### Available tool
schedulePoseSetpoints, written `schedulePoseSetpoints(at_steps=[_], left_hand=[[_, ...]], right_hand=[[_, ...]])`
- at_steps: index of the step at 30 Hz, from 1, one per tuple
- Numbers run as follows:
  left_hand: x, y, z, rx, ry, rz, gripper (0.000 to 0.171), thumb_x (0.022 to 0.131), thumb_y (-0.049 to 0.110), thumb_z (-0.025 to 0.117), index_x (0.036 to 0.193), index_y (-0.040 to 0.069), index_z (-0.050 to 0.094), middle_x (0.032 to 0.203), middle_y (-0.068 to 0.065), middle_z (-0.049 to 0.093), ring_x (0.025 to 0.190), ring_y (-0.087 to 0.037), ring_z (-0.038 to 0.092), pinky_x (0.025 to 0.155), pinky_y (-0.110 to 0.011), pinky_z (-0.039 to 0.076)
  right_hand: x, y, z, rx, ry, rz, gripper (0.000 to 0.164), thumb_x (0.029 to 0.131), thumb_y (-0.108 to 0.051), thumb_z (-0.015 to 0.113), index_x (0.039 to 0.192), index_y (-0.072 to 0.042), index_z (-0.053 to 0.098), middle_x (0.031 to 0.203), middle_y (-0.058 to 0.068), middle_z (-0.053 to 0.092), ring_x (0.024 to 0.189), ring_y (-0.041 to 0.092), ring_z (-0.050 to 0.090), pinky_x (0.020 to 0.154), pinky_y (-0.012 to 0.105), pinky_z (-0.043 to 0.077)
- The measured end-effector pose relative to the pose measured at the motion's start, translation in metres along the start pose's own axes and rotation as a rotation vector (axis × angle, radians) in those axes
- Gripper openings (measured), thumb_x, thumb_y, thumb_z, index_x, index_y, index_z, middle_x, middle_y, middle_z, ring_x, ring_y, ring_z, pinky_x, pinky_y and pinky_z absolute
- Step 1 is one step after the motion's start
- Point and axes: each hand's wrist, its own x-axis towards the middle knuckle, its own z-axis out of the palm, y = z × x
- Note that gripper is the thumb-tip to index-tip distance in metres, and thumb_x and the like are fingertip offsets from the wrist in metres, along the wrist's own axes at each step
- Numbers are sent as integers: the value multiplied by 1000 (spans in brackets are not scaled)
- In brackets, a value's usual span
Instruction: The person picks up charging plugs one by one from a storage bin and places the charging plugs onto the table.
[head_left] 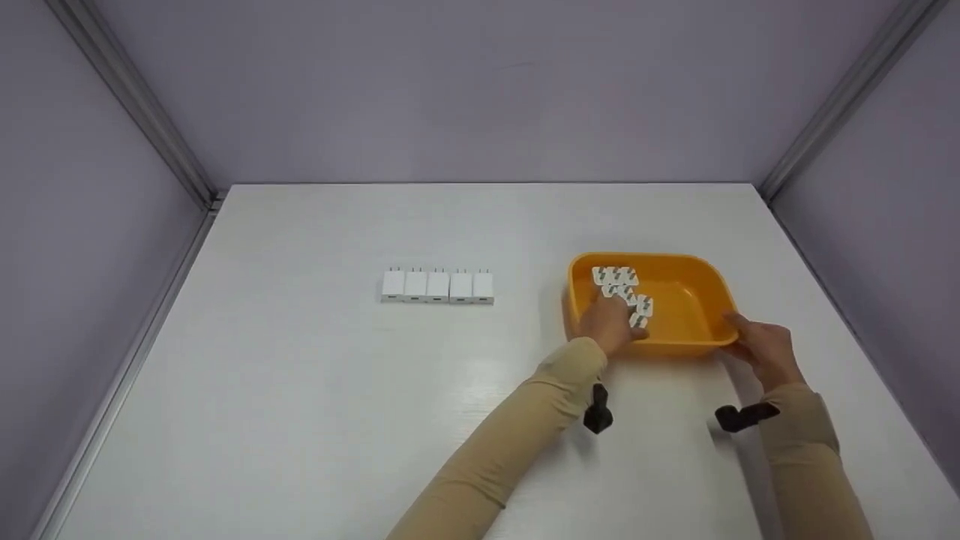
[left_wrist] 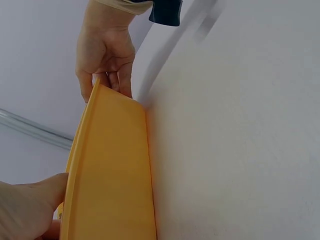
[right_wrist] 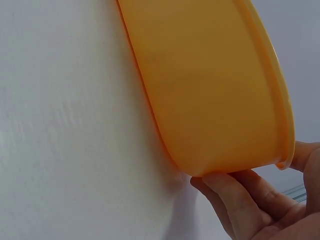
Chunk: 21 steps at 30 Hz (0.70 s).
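Note:
An orange plastic basin (head_left: 682, 300) stands on the right part of the table, with several white plug-in chargers (head_left: 615, 276) grouped in its left half, prongs up. My left hand (head_left: 607, 324) reaches over the near rim into it, fingers among the chargers. Whether those fingertips pinch one is hidden; in the left wrist view the hand (left_wrist: 25, 210) is partly cut off behind the basin wall. My right hand (head_left: 765, 349) grips the near right corner, thumb over the rim. In the right wrist view that hand's fingers (right_wrist: 240, 200) press against the outer wall.
Left of the basin, several white chargers (head_left: 438, 286) lie side by side in a row on the white table (head_left: 300, 390), prongs pointing away. Pale wall panels (head_left: 480, 97) enclose the table at the back and sides.

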Motion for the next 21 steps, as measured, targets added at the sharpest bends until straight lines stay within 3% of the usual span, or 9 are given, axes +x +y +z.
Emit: schedulePoseSetpoints(at_steps=[7,14,21], left_hand=[[1,1,2,55,11,-6,35,84,37,73,113,19,71,112,8,73,86,-7,68,76,-20,55],[3,2,2,57,-16,-16,32,86,36,70,113,19,72,113,9,73,91,-7,68,82,-19,55],[3,2,2,75,-27,-13,28,88,36,68,108,17,73,106,6,74,71,-6,60,66,-19,52]], right_hand=[[2,0,3,-15,24,9,75,91,-36,64,142,10,34,75,-14,61,70,-1,66,69,14,57],[2,-1,2,-29,27,21,81,91,-38,63,145,11,29,77,-14,60,70,-2,65,70,14,57],[3,-1,2,-65,34,37,82,91,-42,62,145,9,29,75,-15,60,69,-3,64,68,13,56]])
